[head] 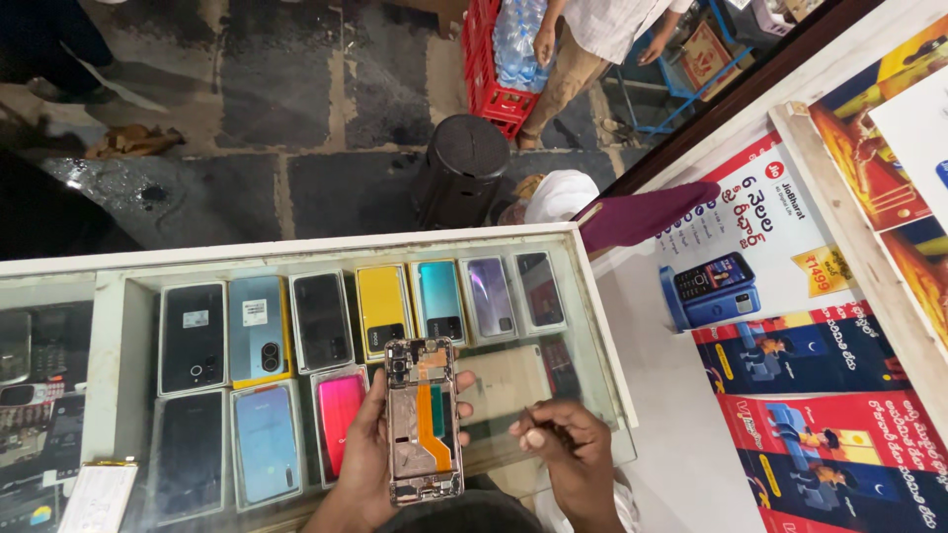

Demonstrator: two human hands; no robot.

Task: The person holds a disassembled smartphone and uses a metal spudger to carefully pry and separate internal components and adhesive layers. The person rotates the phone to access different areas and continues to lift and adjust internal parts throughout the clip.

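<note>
The left hand (367, 456) is clamped around an opened phone (423, 420), back cover off, fingers wrapping its far edge and thumb along the near one. The phone stands upright in that grip above the glass surface (592, 326), its long axis running away from the person, camera cluster at the far end and an orange flex strip down the middle of the bare frame. The right hand (565, 444) sits just to the right of the phone, apart from it, fingertips pinched together; it may be holding a small tool or screw, but the view is too small to tell. So the phone lies directly left of the right hand, with its right edge the nearer side. Beneath the glass, rows of display phones (326, 321) lie flat in several colours. A black stool (462, 168) stands on the stone floor (296, 109) beyond, and posters (820, 375) cover the counter to the right.
</note>
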